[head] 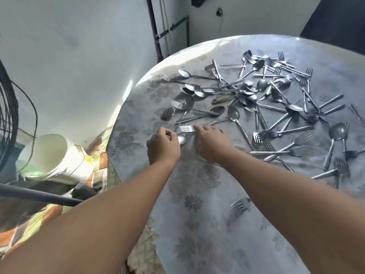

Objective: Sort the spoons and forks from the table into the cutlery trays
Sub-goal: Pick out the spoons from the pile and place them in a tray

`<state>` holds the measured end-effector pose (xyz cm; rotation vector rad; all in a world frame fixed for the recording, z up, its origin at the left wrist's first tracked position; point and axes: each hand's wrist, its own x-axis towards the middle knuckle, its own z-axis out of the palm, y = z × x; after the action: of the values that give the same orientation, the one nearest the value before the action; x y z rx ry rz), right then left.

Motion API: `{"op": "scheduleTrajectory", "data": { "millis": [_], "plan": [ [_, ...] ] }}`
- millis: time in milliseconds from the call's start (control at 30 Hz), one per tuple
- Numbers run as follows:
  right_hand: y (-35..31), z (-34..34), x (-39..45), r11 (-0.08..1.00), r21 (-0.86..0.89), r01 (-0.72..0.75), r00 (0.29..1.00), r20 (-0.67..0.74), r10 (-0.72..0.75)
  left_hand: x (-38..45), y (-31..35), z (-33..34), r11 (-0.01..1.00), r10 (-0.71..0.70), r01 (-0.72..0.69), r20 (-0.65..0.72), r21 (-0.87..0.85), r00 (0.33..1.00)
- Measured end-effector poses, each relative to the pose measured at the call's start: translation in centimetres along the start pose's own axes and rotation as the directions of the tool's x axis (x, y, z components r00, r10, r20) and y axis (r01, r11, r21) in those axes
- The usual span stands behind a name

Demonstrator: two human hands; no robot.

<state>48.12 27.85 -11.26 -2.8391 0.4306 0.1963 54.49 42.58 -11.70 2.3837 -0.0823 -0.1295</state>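
Observation:
Several metal spoons and forks lie scattered in a heap (256, 91) across the round table (197, 214) with its floral cloth. My left hand (164, 145) is curled at the table's left edge, its fingers closed on a spoon (182, 139) whose bowl shows beside the knuckles. My right hand (213, 143) lies flat just right of it, fingertips on a fork (186, 128) with tines pointing left. A lone fork (240, 206) rests near the front of the table. No cutlery tray is in view.
A white bucket (53, 155) stands on the floor to the left, below the table edge, beside a dark cable and a wire fan guard (7, 115). A dark pipe (39, 196) runs low at left. The wall is close behind.

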Motion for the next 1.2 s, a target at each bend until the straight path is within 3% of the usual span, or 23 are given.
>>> {"op": "scheduleTrajectory", "data": {
  "millis": [133, 233, 333, 500, 600, 733, 900, 1033, 1100, 1200],
  "plan": [
    [0.1, 1.2, -0.2, 0.994, -0.108, 0.021, 0.99, -0.134, -0.036, 1.7, -0.3, 0.1, 1.0, 0.006, -0.006, -0.003, 0.008, 1.0],
    [1.0, 1.9, -0.1, 0.993, -0.102, 0.057, 0.993, -0.099, -0.067, 3.1, -0.2, 0.1, 0.999, -0.005, 0.005, -0.003, 0.042, 1.0],
    [1.7, 2.2, -0.4, 0.998, 0.026, 0.048, 0.998, -0.044, -0.047, 4.5, 0.3, 0.3, 0.993, 0.0, -0.005, 0.037, 0.122, 0.999],
    [2.4, 0.9, -1.1, 0.936, 0.339, -0.094, 0.985, -0.104, 0.136, 6.5, 1.5, 1.2, 0.967, -0.008, -0.041, 0.192, 0.252, 0.981],
    [2.4, 0.4, -0.8, 0.915, 0.389, -0.107, 0.955, -0.215, 0.203, 6.7, 1.6, 1.7, 0.947, 0.014, -0.081, 0.212, 0.312, 0.977],
    [2.6, -0.6, 1.5, 0.892, 0.421, -0.163, 0.934, -0.225, 0.277, 6.5, 1.5, 2.1, 0.93, -0.016, -0.066, 0.219, 0.361, 0.975],
    [2.4, -1.4, 5.0, 0.936, 0.324, -0.139, 0.951, -0.221, 0.217, 6.5, 1.7, 1.6, 0.934, -0.193, 0.073, 0.325, 0.348, 0.926],
    [1.9, -1.9, 7.5, 0.971, 0.188, -0.15, 0.975, -0.137, 0.177, 6.3, 1.3, 0.5, 0.962, -0.231, 0.151, 0.381, 0.228, 0.895],
    [1.8, -1.5, 7.7, 0.974, 0.154, -0.167, 0.976, -0.112, 0.185, 6.4, 0.6, -0.2, 0.966, -0.244, 0.19, 0.368, 0.177, 0.897],
    [1.7, -0.8, 6.9, 0.973, 0.142, -0.183, 0.969, -0.139, 0.202, 6.7, -0.1, -1.7, 0.959, -0.246, 0.202, 0.233, 0.199, 0.941]
  ]
}}
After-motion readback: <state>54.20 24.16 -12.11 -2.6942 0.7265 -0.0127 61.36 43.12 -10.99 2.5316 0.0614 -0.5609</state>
